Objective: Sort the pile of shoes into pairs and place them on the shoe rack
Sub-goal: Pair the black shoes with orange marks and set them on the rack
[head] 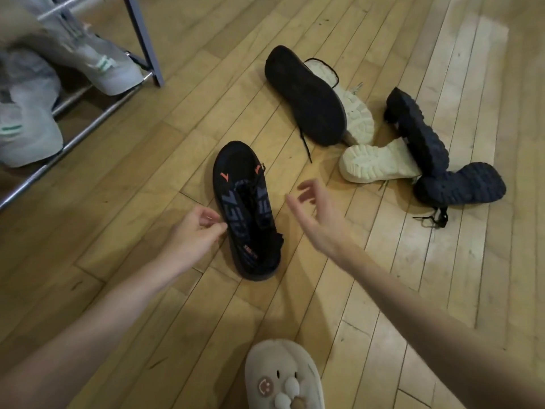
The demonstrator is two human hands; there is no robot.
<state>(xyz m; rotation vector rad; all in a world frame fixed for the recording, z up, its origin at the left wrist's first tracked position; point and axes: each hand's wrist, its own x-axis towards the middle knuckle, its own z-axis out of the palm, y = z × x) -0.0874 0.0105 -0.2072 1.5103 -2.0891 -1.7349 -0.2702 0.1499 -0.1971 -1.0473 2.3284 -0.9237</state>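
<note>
Two grey sneakers [26, 125] sit on the shoe rack [97, 112] far left, five shoes lie on the wooden floor [147, 290] — an upright black sneaker [246, 214] nearest, its overturned mate [305, 94] and four boots [424, 149] farther right — while the left hand [194, 234] hangs beside it with fingers curled, empty, and the right hand [318, 214] spreads loosely.

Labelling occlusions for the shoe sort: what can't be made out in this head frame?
- Upturned black flat-soled shoe: upper hidden, only the sole faces the camera.
- Cream chunky-soled shoe behind it: mostly covered by that black shoe.
- Grey sneakers with green stripes on the metal shoe rack: blurred, cut by the left edge.
- Left hand: fingertips curled beside the black knit sneaker with orange marks; contact unclear.
- Right hand: motion-blurred.
</note>
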